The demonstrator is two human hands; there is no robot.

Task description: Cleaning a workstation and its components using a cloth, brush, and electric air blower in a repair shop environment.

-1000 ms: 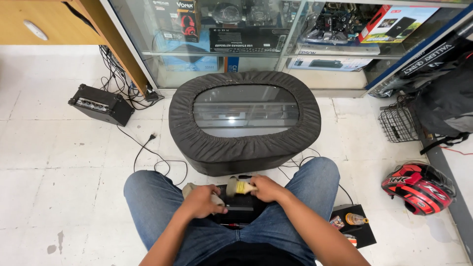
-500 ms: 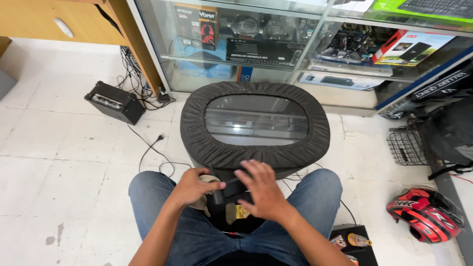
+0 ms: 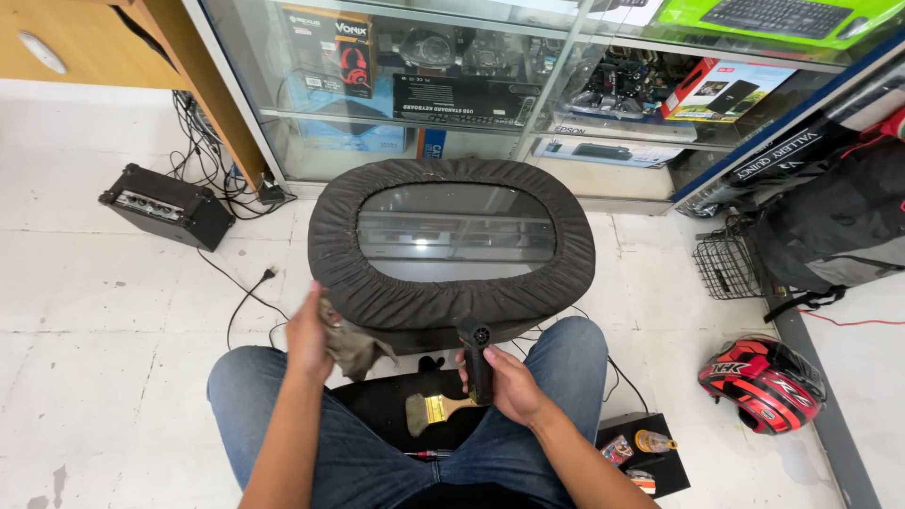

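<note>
My left hand (image 3: 309,341) grips a crumpled grey-brown cloth (image 3: 355,347) just in front of the near left edge of a monitor lying face up (image 3: 456,233), wrapped in a black fabric cover (image 3: 353,283). My right hand (image 3: 509,385) holds a small black handheld blower (image 3: 477,358) upright by its handle, between my knees. A paintbrush with a wooden handle (image 3: 434,410) lies on the black seat just left of that hand.
A small black amplifier (image 3: 168,205) with cables stands at the left. A glass display cabinet (image 3: 490,85) full of boxes is behind the monitor. A red and black helmet (image 3: 762,382), a wire basket (image 3: 724,268) and a dark backpack (image 3: 830,226) are at the right. A small black box (image 3: 646,452) sits by my right leg.
My left hand has lifted the cloth up and to the left toward the monitor's edge. My right hand has shifted from the brush to gripping the black blower upright.
</note>
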